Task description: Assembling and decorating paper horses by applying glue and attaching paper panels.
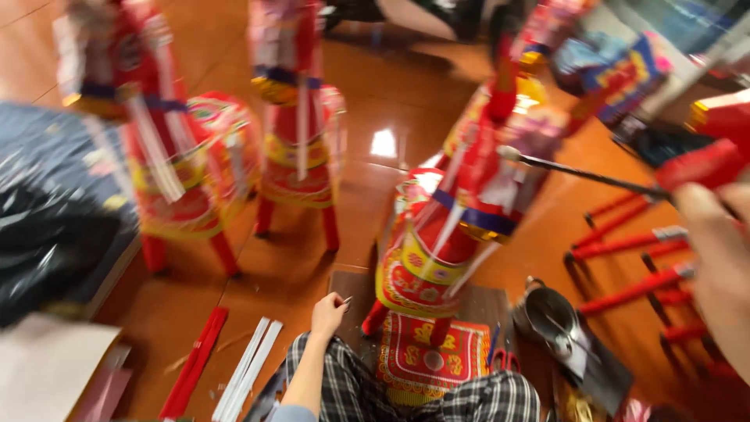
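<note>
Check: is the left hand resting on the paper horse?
No: the left hand is apart from the paper horse, pinching a small pale thing beside it.

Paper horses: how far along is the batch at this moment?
Two red paper horses stand fully decorated on the floor. A third horse stands on the board, the left hand beside it pinching something small; the right hand is blurred near a red tool. Loose red sticks and paper strips lie unused.

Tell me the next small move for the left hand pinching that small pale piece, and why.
Probably bring the left hand across to the red paper horse figure beside it: the fingers pinch a small pale piece, apart from the figure. The blurred right hand is off to the side.
</note>
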